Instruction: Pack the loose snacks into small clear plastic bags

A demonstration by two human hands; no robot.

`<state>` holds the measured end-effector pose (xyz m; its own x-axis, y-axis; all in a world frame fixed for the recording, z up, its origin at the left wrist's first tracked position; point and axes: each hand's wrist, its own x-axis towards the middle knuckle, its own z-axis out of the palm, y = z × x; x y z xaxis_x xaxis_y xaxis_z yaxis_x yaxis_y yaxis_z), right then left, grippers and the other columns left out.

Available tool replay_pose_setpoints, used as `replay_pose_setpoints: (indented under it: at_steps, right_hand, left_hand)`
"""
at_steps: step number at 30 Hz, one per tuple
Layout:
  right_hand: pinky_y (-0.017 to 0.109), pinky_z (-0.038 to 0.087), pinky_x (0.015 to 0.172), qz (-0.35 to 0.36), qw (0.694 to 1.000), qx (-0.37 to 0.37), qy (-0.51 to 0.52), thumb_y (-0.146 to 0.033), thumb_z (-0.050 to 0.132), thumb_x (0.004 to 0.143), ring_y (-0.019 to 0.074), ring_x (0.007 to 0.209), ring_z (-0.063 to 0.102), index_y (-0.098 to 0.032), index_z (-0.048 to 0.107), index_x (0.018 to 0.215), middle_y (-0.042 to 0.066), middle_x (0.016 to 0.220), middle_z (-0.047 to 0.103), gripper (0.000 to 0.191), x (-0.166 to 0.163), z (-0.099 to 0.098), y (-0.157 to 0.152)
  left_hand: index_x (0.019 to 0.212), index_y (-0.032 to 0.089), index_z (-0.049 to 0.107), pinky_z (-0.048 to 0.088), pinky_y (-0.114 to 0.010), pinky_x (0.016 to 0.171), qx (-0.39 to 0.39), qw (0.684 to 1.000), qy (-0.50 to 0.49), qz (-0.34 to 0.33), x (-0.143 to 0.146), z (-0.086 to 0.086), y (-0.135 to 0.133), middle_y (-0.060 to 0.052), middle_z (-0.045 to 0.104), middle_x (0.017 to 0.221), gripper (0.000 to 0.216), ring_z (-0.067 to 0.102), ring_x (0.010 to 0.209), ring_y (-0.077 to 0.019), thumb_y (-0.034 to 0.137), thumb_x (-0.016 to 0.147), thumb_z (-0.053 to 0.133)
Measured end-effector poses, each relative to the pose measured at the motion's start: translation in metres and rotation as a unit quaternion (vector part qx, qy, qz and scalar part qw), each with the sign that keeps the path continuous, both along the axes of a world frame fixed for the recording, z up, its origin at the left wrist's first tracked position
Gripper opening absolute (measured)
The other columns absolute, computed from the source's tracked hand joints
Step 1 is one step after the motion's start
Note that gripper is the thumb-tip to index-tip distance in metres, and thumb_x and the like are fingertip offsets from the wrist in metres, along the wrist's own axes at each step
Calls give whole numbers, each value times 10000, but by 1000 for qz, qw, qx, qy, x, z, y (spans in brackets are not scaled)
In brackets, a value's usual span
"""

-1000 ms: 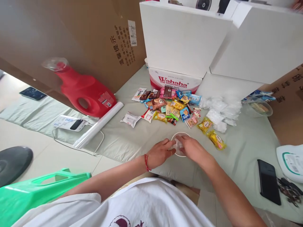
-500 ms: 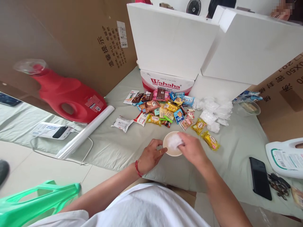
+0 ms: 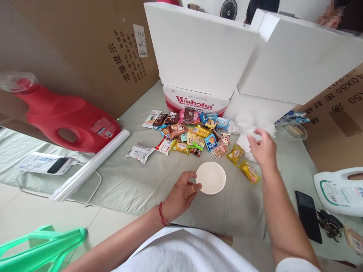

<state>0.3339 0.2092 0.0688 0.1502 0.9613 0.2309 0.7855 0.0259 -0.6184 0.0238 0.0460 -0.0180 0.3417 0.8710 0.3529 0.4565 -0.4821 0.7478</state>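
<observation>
A small white bowl (image 3: 211, 177) sits on the pale green cloth (image 3: 136, 177) in front of me. My left hand (image 3: 180, 194) curls at the bowl's left rim, its thumb and forefinger touching the edge. My right hand (image 3: 263, 148) is out to the right over a heap of crumpled clear plastic wrap (image 3: 249, 128), fingers pinched on a piece of it. Beyond the bowl lies a pile of wrapped snacks (image 3: 193, 132); two yellow packets (image 3: 248, 172) lie just below my right hand.
A red detergent jug (image 3: 70, 121) and a roll of film (image 3: 90, 164) lie at left by a power bank (image 3: 53, 165). White boxes (image 3: 204, 49) and a Wahaha carton (image 3: 195, 102) stand behind. At right are a black phone (image 3: 307, 216), keys (image 3: 329, 226), a white jug (image 3: 340, 190).
My right hand lifted a wad of clear plastic out of the bowl and carried it right to the plastic heap. My left hand stayed at the bowl's rim.
</observation>
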Motion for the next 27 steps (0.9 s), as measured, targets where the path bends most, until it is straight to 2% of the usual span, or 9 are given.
replay_pose_setpoints:
  at_steps: [4,7,10,12,14,17,22,24,27]
  right_hand:
    - [332,605,786,352,935,-49,11,-541,635,957,205,923,716,-317,662,1332,97,1433,624,438,-15,-21,-116]
    - [307,598,842,360,932,-30,1,-333,614,1003,203,1018,721,-305,694,1248,76,1228,722,259,-21,-36,-177]
    - [245,561,781,256,966,37,-25,-185,549,1016,158,875,713,-257,715,1043,44,980,736,183,0,-40,-195]
    - [256,530,767,136,982,101,-78,-218,610,992,162,812,686,-228,712,972,43,924,723,104,34,-36,-182]
    - [292,495,756,-11,976,163,-147,-294,685,949,177,748,639,-196,727,931,57,876,706,108,80,-25,-147]
    - [355,442,806,-203,944,175,-191,-314,715,904,240,837,616,-105,751,923,120,849,671,213,149,1,-58]
    - [411,379,887,-222,956,36,-189,-304,738,872,300,1096,594,12,678,1293,261,1185,632,530,206,38,88]
    - [426,380,883,-228,956,28,-182,-273,758,851,313,1097,594,34,664,1298,311,1232,612,550,200,34,107]
    - [409,407,845,-203,965,44,-161,-341,580,982,291,977,623,-113,758,1067,210,1054,706,301,172,1,81]
  left_hand:
    - [1090,214,725,585,-285,770,-83,996,-14,-30,4,8,-1,-102,542,1240,264,648,821,-109,144,1006,485]
    - [1100,229,724,587,-277,804,-92,992,-40,-79,18,16,6,-98,553,1228,245,669,934,-140,159,1003,510]
    - [1287,271,645,584,-327,923,-66,992,-59,-89,37,23,10,-127,507,1388,331,640,1132,-190,191,968,602]
    - [1281,250,619,576,-331,912,-48,996,-51,-52,42,23,8,-136,537,1359,358,626,1130,-201,207,928,653]
    - [982,209,627,541,-257,746,-48,998,-39,13,38,20,1,-68,617,1028,57,614,866,-147,199,927,614]
    - [643,215,306,343,-203,516,-91,993,-18,67,15,12,-16,50,360,618,370,338,539,-92,198,971,476]
    - [652,215,167,237,-226,470,-156,980,50,111,-32,7,-52,65,226,569,472,200,512,-89,314,971,501]
    - [635,212,175,240,-232,477,-159,975,61,141,-43,7,-63,64,230,558,488,213,501,-88,329,953,526]
    - [609,208,200,269,-232,496,-164,968,51,182,-50,3,-69,56,283,550,449,281,481,-87,279,938,497]
